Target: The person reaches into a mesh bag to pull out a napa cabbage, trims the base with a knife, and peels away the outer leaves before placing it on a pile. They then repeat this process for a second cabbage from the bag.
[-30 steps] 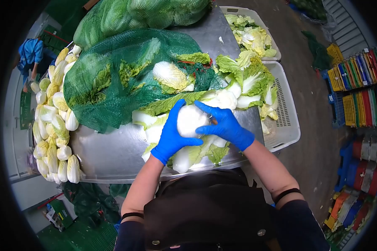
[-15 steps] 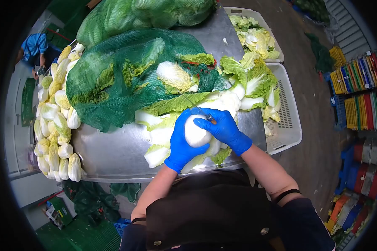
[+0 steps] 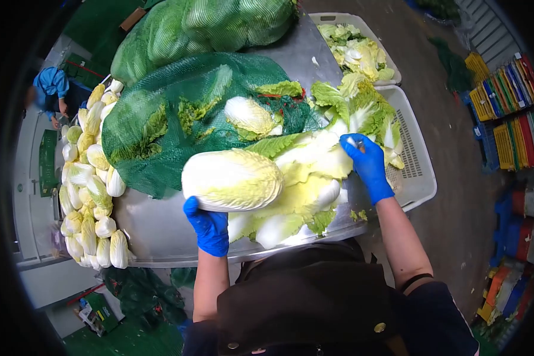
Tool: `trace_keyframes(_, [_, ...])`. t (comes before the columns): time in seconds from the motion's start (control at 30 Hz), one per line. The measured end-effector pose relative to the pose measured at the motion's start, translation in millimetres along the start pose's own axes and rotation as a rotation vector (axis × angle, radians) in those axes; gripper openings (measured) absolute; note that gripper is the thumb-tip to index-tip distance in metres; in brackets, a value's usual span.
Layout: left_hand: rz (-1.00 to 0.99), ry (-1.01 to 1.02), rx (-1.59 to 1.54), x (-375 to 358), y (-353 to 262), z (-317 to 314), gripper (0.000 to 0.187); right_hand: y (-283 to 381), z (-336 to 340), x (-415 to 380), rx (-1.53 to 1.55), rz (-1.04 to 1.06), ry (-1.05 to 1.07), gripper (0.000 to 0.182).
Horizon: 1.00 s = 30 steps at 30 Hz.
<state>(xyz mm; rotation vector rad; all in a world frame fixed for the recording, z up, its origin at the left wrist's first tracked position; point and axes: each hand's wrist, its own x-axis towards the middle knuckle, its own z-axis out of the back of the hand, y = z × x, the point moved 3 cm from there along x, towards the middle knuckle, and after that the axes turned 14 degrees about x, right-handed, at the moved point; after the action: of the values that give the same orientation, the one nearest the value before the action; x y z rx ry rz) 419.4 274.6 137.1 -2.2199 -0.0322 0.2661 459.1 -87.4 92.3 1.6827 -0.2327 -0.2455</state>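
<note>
Cabbage [image 3: 232,181] is lying just beyond the left hand [image 3: 209,232] and slightly to its right, above the table [image 3: 145,222]. Left hand is nearer, grasping the cabbage from below at its pale end. Right hand [image 3: 369,169] is hovering apart, to the right and a little farther forward, by the loose leaves [image 3: 305,199]; fingers are bending inward, grasp unclear, cannot tell. Long axis is running left–right across the body, nearly level in view; pale base is pointing left, yellow leafy tip right.
</note>
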Motion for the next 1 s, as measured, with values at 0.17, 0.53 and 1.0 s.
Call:
trace_keyframes(0.17, [-0.027, -0.071, -0.06, -5.2, -28.8, -47.8, 0.082, 108.2, -90.4, -55.7, 0.117, -0.116, 0.526, 0.081])
trace_keyframes(0.53, [0.007, 0.16, 0.164, -6.0, 3.4, -26.3, 0.087, 71.5, -102.6, -87.6, 0.23, -0.314, 0.41, 0.04])
trace_keyframes(1.0, [0.371, 0.231, 0.222, -51.3, 38.2, -41.6, 0.096, 77.5, -107.6, -101.5, 0.166, -0.152, 0.607, 0.088])
